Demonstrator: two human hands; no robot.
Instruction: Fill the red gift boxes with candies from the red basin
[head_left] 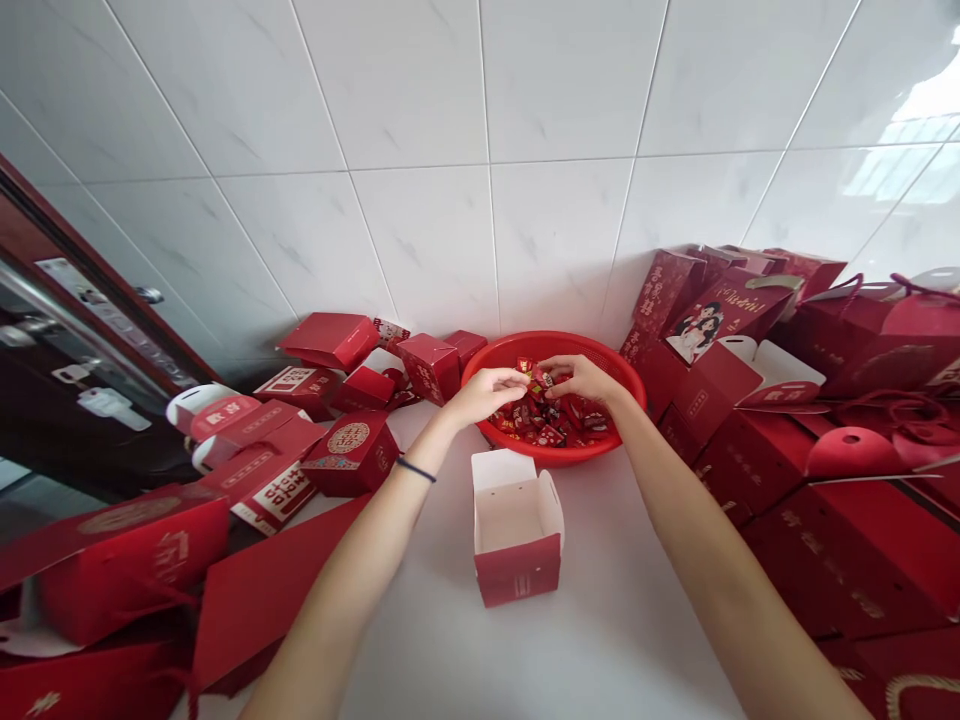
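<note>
Above a red plastic basket (pixel 636 395) heaped with red-wrapped candies (pixel 551 436), my two hands meet from either side. My left hand (pixel 486 394), with a dark band on its wrist, pinches at a red-wrapped candy (pixel 527 368) with its fingertips. My right hand (pixel 583 380) has its thumb and fingers curled on wrapped candies at the right of the same spot. How many pieces each hand has is hidden by the fingers. In front of the basket stands an open red box (pixel 517 578) with a white inside, its flaps raised; no candy shows in it.
Red gift boxes (pixel 351 452) of several kinds crowd the left of the white table (pixel 450 660). More red boxes and bags (pixel 840 550) are stacked high on the right. A tiled wall (pixel 555 240) rises behind the basket. A dark door (pixel 67 370) with keys is at far left.
</note>
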